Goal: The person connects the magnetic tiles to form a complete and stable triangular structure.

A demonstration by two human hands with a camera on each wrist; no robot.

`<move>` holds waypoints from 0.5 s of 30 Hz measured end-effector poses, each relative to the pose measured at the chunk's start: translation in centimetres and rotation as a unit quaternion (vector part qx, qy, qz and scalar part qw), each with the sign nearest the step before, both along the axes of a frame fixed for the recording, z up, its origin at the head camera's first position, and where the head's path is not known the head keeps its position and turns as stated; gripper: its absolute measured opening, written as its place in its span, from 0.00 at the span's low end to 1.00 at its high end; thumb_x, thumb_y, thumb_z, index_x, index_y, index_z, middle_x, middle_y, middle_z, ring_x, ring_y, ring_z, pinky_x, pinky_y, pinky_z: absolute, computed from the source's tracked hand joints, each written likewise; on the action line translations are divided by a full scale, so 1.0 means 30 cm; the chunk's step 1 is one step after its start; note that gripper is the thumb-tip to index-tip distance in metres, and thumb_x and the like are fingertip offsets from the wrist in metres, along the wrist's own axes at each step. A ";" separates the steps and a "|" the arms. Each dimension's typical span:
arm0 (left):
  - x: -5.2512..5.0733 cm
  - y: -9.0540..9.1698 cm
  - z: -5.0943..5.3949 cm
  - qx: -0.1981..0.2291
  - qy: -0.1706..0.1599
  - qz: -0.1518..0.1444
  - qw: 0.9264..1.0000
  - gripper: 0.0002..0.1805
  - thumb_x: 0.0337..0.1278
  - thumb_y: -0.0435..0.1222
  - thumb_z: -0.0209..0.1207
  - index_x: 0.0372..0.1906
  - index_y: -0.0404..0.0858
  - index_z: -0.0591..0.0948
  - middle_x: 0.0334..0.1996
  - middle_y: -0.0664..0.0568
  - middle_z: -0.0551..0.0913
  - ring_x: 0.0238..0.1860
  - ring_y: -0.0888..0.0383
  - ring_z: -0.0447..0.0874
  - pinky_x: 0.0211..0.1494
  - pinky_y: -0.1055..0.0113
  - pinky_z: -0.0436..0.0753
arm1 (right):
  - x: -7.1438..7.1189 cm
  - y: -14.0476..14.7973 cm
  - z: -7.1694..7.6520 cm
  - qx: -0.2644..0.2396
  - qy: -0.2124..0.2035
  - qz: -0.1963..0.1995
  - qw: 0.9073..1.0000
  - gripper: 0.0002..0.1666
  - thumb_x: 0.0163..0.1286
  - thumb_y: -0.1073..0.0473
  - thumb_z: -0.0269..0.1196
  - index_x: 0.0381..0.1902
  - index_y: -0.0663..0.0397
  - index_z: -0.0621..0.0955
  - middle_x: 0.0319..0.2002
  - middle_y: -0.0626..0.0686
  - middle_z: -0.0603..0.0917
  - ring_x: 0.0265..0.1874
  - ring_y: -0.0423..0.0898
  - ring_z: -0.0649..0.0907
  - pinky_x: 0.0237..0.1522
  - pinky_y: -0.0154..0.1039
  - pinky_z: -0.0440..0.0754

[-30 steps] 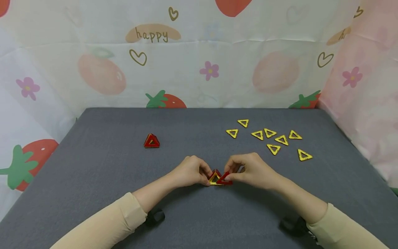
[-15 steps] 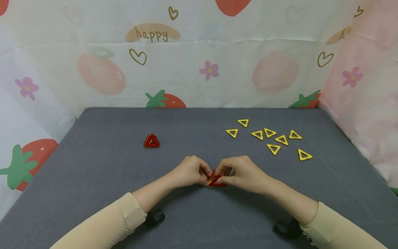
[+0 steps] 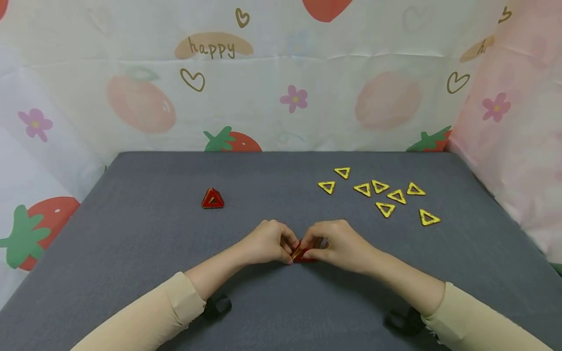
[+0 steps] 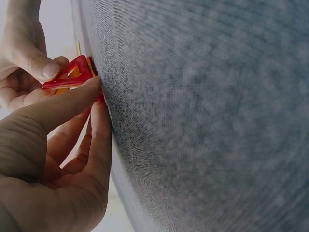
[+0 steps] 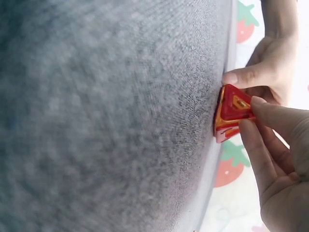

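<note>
Near the middle of the table, a small pyramid of red and yellow triangular tiles (image 3: 296, 254) stands between both hands, partly hidden by their fingers. My left hand (image 3: 269, 242) pinches its left side low at the tabletop. With thumb and fingertips, my right hand (image 3: 344, 246) pinches a red triangle tile (image 5: 234, 104) that leans against the front of the pyramid. In the left wrist view, the same red tile (image 4: 79, 70) lies under the right thumb. Yellow edges show behind the red faces.
Another red pyramid (image 3: 212, 198) stands alone at the back left of the grey table (image 3: 153, 234). Several flat yellow triangle tiles (image 3: 385, 209) lie scattered at the back right. A printed cloth (image 3: 263, 107) hangs behind the table.
My right hand has moved left, bringing the red tile from beside the pyramid up against its front. The left hand has stayed nearly in place, and the scattered tiles have not moved.
</note>
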State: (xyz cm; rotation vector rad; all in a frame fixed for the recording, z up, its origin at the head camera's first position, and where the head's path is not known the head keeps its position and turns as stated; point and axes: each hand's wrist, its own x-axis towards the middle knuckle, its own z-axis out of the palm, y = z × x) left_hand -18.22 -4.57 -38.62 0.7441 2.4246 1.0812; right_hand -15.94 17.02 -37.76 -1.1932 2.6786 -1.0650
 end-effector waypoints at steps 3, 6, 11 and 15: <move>0.003 0.000 0.004 -0.002 0.003 -0.006 1.000 0.14 0.39 0.27 0.75 0.37 0.35 0.87 0.31 0.49 0.89 0.29 0.66 0.85 0.32 0.75 0.82 | 0.000 -0.003 -0.002 0.001 0.006 -0.005 1.000 0.09 0.59 0.58 0.73 0.37 0.41 0.86 0.35 0.39 0.87 0.34 0.32 0.83 0.34 0.28 0.82; 0.008 0.001 0.008 -0.003 0.009 -0.015 1.000 0.15 0.39 0.31 0.77 0.37 0.36 0.87 0.32 0.50 0.89 0.28 0.67 0.83 0.32 0.75 0.81 | 0.000 -0.005 -0.002 0.005 0.000 -0.015 1.000 0.09 0.59 0.59 0.73 0.36 0.41 0.85 0.33 0.40 0.86 0.32 0.31 0.82 0.34 0.29 0.82; 0.012 0.004 0.002 0.005 0.034 -0.033 0.999 0.11 0.45 0.37 0.75 0.36 0.38 0.88 0.31 0.51 0.89 0.26 0.69 0.81 0.29 0.75 0.80 | 0.004 -0.009 0.004 0.006 -0.020 -0.028 0.999 0.10 0.58 0.61 0.73 0.36 0.43 0.84 0.31 0.41 0.86 0.31 0.31 0.82 0.33 0.29 0.81; 0.018 0.009 0.001 0.005 0.055 -0.035 0.998 0.08 0.49 0.37 0.73 0.34 0.38 0.88 0.30 0.51 0.88 0.24 0.70 0.80 0.27 0.76 0.79 | 0.005 -0.006 0.006 0.005 -0.034 -0.033 0.999 0.10 0.59 0.60 0.73 0.36 0.44 0.83 0.32 0.42 0.86 0.32 0.32 0.82 0.33 0.29 0.82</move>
